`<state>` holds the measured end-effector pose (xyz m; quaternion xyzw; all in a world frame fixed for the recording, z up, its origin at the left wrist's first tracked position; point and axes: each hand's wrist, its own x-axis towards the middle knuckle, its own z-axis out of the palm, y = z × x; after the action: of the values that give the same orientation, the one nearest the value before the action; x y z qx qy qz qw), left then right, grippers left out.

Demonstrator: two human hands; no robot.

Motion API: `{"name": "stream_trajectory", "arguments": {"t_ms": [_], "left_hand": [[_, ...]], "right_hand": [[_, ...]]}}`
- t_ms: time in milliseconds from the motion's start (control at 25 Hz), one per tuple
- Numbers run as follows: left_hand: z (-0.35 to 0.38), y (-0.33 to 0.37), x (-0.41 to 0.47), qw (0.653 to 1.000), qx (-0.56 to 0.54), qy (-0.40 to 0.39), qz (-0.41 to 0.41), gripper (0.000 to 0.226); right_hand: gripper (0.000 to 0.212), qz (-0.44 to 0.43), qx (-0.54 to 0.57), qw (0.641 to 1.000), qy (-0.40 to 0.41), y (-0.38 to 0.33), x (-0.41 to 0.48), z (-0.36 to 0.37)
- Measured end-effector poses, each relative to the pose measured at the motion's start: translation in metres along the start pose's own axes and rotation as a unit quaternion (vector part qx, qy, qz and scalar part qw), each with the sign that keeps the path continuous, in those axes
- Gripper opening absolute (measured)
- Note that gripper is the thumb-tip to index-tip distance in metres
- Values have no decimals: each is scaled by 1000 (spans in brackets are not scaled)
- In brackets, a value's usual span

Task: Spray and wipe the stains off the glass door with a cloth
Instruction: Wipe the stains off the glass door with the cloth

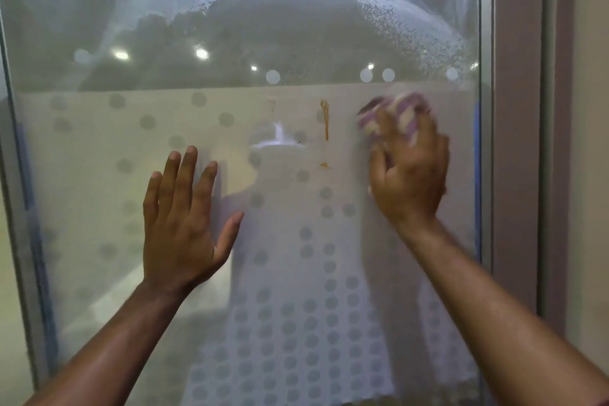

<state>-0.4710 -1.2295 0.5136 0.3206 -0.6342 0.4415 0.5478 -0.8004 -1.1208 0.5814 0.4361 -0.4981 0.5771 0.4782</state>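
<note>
A misted glass door (99, 26) with dotted frosting is touched by the flat, spread left hand (184, 224); a purple cloth (403, 110) is gripped by the right hand (408, 181) near its right edge, beside an orange stain (325, 119)

The cloth (400, 112) is patterned in purple and cream bands. An orange stain (325, 119) is streaked down the glass door (99, 26), and a smaller orange spot (324, 165) is seen below it. The lower glass is covered by a milky white frosted band (99, 148) marked with round grey dots (290, 326), sparse above and packed in rows lower down. Whitish spray droplets (389, 20) are speckled in an arc over the darker upper pane. The frame (517, 109) is coloured silver-grey, with a blue strip (477, 128) along its inner edge
</note>
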Motion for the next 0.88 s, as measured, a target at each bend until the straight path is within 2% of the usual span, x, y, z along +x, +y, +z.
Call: {"name": "stream_trajectory", "arguments": {"t_ms": [80, 160, 240, 280, 360, 400, 520, 600, 720, 880], "left_hand": [[1, 0, 0, 1000, -1, -2, 1, 83], [-2, 1, 1, 1000, -5, -8, 0, 82], [-6, 2, 3, 1000, -11, -16, -4, 81], [-8, 2, 4, 1000, -16, -18, -7, 80], [-12, 2, 5, 999, -24, -24, -7, 78], [-14, 0, 6, 999, -25, -26, 1, 78], [-24, -21, 6, 999, -6, -23, 22, 78], [-33, -48, 4, 1000, 15, -27, 4, 79], [-47, -93, -4, 998, 31, -37, -27, 79], [-60, -142, -15, 998, 22, -40, -35, 79]], "right_hand": [[46, -102, 30, 994, -28, -16, -52, -2], [35, -220, 60, 973, -45, -25, -97, -5], [32, -302, 68, 948, -74, -26, -104, -8], [31, -292, 61, 950, -93, -22, -93, -11], [29, -159, 10, 983, -96, -12, -62, -14], [33, -81, -29, 994, -71, -4, -48, -14], [53, 93, -96, 991, 7, 1, -28, -13], [54, 167, -64, 984, 22, -19, -32, -6], [51, 178, -27, 983, 27, -72, -56, 9], [47, 47, -13, 999, 9, -156, -93, 34]]}}
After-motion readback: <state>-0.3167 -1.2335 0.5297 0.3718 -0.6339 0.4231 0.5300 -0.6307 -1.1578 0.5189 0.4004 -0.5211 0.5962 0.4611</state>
